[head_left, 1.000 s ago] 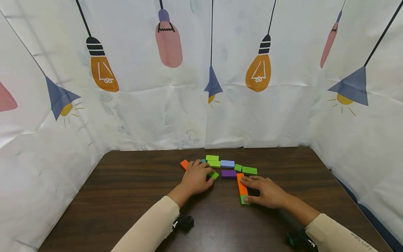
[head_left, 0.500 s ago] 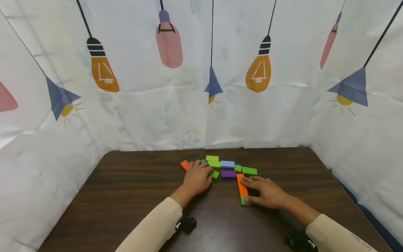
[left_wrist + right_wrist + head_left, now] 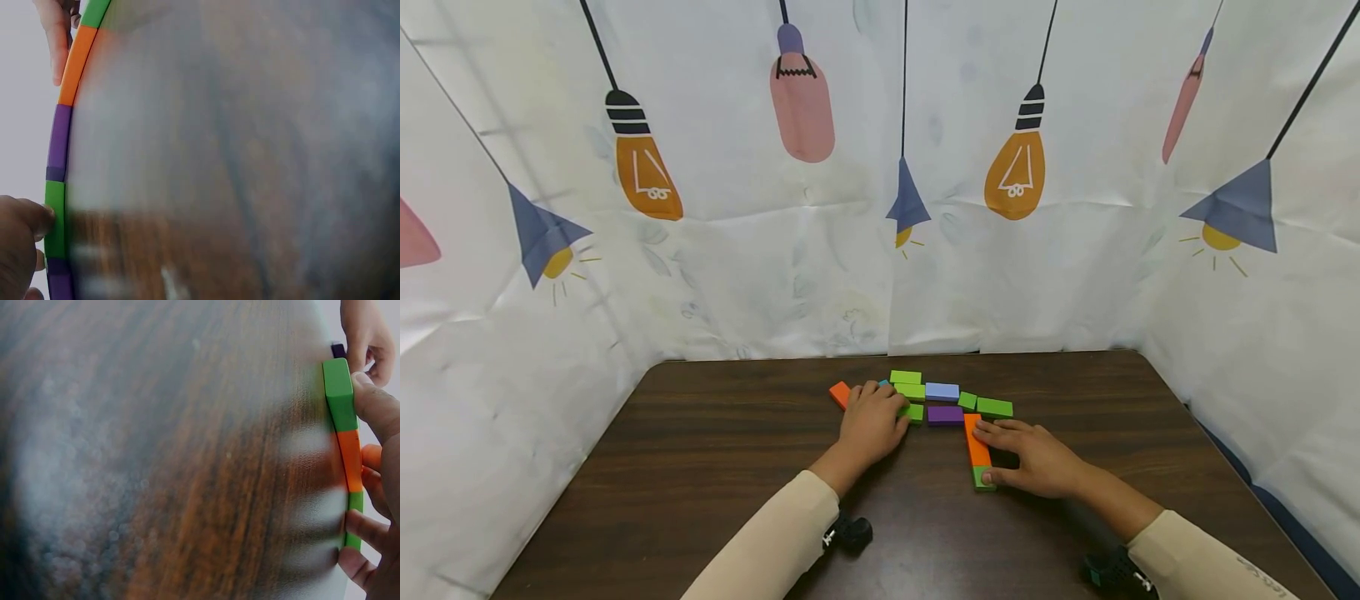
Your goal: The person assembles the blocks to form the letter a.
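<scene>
In the head view my left hand (image 3: 871, 423) pinches a green block (image 3: 915, 412) by its left end, between thumb and index finger; the palm covers part of the blocks below it. A purple block (image 3: 945, 415) lies just right of it. My right hand (image 3: 1033, 454) rests with extended fingers along the right side of an orange block (image 3: 977, 442), its thumb touching the small green block (image 3: 982, 478) at the near end. Seen from the left wrist, green, purple and orange blocks (image 3: 78, 65) run in a line.
Behind the hands lie two light green blocks (image 3: 906, 377), a light blue block (image 3: 942, 391), a small green block (image 3: 967, 401) and a longer green one (image 3: 995, 407). An orange block (image 3: 840, 393) pokes out left of the left hand. Everything lies on a dark wooden table (image 3: 715, 450).
The green block at my left hand has turned from slanted to nearly straight, in line with the purple block. My left hand shifted slightly right; the right hand stayed still.
</scene>
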Demonstrator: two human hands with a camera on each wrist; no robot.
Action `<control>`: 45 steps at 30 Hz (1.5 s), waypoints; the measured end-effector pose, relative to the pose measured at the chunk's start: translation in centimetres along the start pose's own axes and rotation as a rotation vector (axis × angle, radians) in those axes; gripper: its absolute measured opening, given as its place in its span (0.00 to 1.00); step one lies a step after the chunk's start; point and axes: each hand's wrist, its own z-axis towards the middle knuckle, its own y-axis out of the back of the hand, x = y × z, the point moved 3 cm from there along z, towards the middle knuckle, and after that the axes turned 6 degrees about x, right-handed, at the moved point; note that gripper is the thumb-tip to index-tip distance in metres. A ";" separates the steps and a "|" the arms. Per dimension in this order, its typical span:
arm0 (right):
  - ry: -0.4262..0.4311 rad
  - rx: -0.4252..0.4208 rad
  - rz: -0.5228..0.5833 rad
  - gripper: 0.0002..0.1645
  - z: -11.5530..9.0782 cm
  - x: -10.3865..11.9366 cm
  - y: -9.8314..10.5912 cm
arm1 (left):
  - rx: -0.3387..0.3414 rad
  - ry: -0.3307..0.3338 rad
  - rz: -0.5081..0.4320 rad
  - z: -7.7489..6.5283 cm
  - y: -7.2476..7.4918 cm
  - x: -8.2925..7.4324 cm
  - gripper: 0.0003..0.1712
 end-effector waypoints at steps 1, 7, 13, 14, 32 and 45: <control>0.000 0.001 0.002 0.49 0.0 0.0 0.0 | -0.002 0.001 -0.001 0.0 0.0 0.0 0.12; 0.000 0.003 0.009 0.49 0.0 -0.1 0.0 | -0.027 0.002 -0.015 -0.1 0.1 -0.2 0.11; -0.003 0.004 0.008 0.49 0.0 -0.1 0.0 | -0.041 0.007 -0.026 0.0 0.1 -0.3 0.11; -0.004 0.004 0.008 0.49 0.0 -0.1 0.0 | -0.041 0.008 -0.025 0.0 0.1 -0.3 0.11; 0.013 -0.006 0.009 0.49 0.0 -0.1 -0.1 | -0.018 0.009 -0.011 0.4 0.0 -0.7 0.11; 0.005 0.002 0.017 0.49 0.0 0.0 0.0 | -0.012 0.007 -0.009 0.5 0.1 -0.5 0.12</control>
